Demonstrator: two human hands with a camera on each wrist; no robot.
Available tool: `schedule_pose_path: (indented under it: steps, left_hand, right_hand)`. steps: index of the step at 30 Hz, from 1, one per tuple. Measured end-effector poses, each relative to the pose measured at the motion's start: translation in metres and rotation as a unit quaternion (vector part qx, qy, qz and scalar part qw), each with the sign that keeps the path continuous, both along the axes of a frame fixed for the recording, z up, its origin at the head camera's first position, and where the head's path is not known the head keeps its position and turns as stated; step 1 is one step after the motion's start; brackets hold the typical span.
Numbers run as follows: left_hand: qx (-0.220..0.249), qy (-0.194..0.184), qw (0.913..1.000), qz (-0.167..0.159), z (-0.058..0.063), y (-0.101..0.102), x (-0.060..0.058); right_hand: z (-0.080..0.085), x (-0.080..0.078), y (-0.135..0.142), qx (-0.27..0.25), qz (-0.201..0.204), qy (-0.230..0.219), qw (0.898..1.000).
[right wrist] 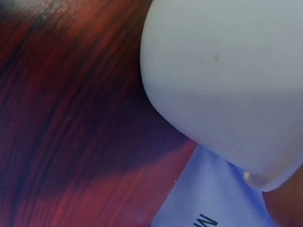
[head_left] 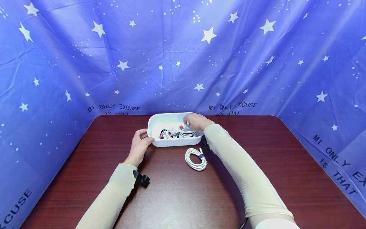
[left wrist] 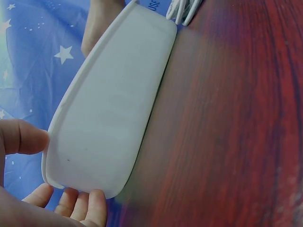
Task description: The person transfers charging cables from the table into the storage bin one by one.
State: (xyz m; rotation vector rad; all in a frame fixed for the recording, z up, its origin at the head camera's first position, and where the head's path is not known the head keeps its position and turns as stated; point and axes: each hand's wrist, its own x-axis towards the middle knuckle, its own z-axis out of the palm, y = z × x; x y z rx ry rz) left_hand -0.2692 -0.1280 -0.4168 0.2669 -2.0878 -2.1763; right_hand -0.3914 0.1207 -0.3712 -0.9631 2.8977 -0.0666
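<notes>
We see a white tray (head_left: 160,122) near the far middle of a dark red wooden table (head_left: 177,197). Inside it lie several coiled white cables (head_left: 175,133) with red and black ends, bunched along the near side. The right hand (head_left: 195,121) reaches over the tray's right end, fingers curled down onto one coil in the tray; it looks like a pinch on that bundle, but the fingertips are partly hidden from the head view, so we cannot tell the exact hold. The right wrist view gives only the tray's rounded outer corner (right wrist: 222,80), wood grain and a strip of cloth, no fingers.

The left hand (head_left: 140,144) holds the tray's left end. In the left wrist view the thumb (left wrist: 21,137) sits at the rim and the fingers (left wrist: 83,205) curl under the corner, so the hand grips the tray wall (left wrist: 113,109).

Just in front of the tray, right of centre, one more coiled white cable (head_left: 195,159) lies on the table, tied with a dark strap, apart from both hands.

Both arms wear pale beige sleeves (head_left: 246,171). A blue cloth with white stars (head_left: 183,54) and black lettering hangs round three sides of the table.
</notes>
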Motion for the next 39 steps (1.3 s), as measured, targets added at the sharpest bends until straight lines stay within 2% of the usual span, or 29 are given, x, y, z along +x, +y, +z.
schedule_pose_path:
  steps: [15,26,39]
  left_hand:
    - [-0.002,-0.003,1.0000,-0.003,-0.002,0.001,-0.001]
    - [0.000,-0.002,1.0000,-0.005,0.001,0.001,0.000]
    - [-0.001,-0.006,1.0000,-0.005,0.000,0.001,0.000]
  right_hand:
    - [-0.008,0.000,0.005,-0.005,0.007,0.015,1.000]
    - [-0.006,0.000,0.006,-0.010,0.002,0.012,1.000]
    - [0.002,0.005,0.011,-0.069,0.001,-0.004,0.998]
